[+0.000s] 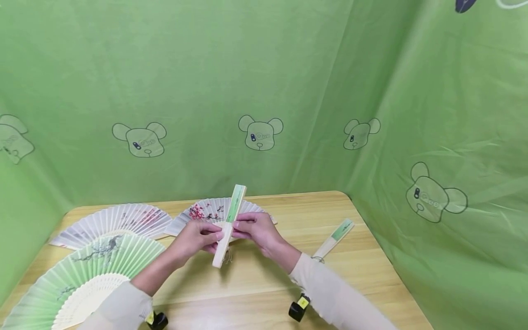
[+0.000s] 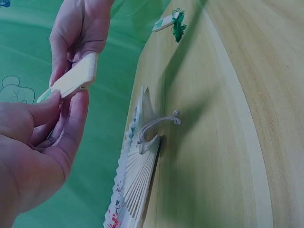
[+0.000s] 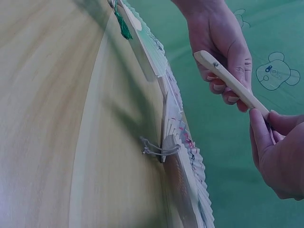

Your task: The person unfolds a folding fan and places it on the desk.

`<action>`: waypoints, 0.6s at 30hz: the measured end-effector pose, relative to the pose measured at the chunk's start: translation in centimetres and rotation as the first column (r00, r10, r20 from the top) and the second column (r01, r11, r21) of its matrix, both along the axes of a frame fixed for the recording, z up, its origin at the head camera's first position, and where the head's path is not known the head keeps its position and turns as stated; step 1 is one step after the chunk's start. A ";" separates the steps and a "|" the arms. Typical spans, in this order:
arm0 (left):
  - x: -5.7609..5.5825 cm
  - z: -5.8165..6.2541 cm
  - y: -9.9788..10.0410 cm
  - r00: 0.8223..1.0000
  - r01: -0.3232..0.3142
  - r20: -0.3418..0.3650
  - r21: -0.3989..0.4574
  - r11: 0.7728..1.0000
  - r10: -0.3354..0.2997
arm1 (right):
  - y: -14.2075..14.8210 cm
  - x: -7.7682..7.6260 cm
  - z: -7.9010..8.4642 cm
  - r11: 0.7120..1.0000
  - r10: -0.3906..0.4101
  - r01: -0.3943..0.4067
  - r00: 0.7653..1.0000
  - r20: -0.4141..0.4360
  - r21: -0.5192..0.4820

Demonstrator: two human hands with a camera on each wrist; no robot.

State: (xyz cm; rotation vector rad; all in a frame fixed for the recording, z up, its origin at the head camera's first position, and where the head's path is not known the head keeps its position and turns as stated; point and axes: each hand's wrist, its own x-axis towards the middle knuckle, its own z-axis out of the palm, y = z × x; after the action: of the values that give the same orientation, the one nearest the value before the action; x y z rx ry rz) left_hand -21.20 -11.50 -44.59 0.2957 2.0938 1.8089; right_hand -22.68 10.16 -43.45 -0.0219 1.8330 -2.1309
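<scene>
Both hands hold a folded hand fan (image 1: 235, 206) above the table, tilted, its pale ribs toward me and a green strip on its upper half. My left hand (image 1: 195, 239) pinches it near the middle from the left. From the right, the fingers of my right hand (image 1: 258, 230) grip it slightly higher. In the left wrist view the fan (image 2: 78, 78) lies between the left thumb and fingers, its rivet end pointing out. The right wrist view shows the fan (image 3: 230, 81) edge-on, with the right thumb and fingers pinching one end.
Spread on the wooden table (image 1: 264, 293) are a green fan (image 1: 119, 254), a greyish fan (image 1: 119, 220) and a white fan with red blossoms (image 1: 206, 211). Another folded fan (image 1: 336, 236) lies at right. Green cloth (image 1: 264, 68) surrounds the table's back and sides.
</scene>
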 end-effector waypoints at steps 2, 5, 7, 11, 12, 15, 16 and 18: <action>0.0 -0.1 -0.2 1.000 -0.006 0.012 0.009 1.000 0.005 | -0.2 0.0 0.0 1.000 0.002 -0.002 1.000 0.006 0.003; 0.1 -0.2 -0.3 1.000 -0.016 0.016 0.012 1.000 0.016 | -0.4 0.1 0.1 1.000 0.003 -0.003 1.000 0.007 0.008; 0.2 -0.1 -0.4 1.000 -0.023 0.012 0.008 1.000 0.023 | -0.5 0.1 0.1 1.000 0.003 -0.003 1.000 0.000 0.010; 0.3 0.2 -0.4 1.000 -0.022 -0.002 0.004 1.000 0.022 | -0.6 0.0 0.0 1.000 0.001 -0.001 1.000 -0.008 0.009; 0.4 0.2 -0.5 1.000 -0.021 -0.004 0.005 1.000 0.021 | -0.6 0.0 0.0 1.000 0.002 -0.002 1.000 -0.007 0.009; 0.5 0.2 -0.6 1.000 -0.021 0.001 0.008 1.000 0.021 | -0.7 0.0 0.1 1.000 0.004 -0.004 1.000 0.003 0.007; 0.5 0.2 -0.6 1.000 -0.022 0.005 0.011 1.000 0.022 | -0.7 0.0 0.0 1.000 0.008 -0.008 1.000 -0.002 0.008; 0.6 0.1 -0.7 1.000 -0.019 0.009 0.016 1.000 0.019 | -0.8 0.1 0.1 1.000 0.009 -0.009 1.000 0.001 0.008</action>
State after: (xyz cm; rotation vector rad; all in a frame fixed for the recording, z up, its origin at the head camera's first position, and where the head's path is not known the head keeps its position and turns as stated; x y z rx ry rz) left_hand -20.59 -12.19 -44.53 0.2733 2.0836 1.8358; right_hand -22.60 9.40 -43.38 -0.0277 1.8377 -2.1173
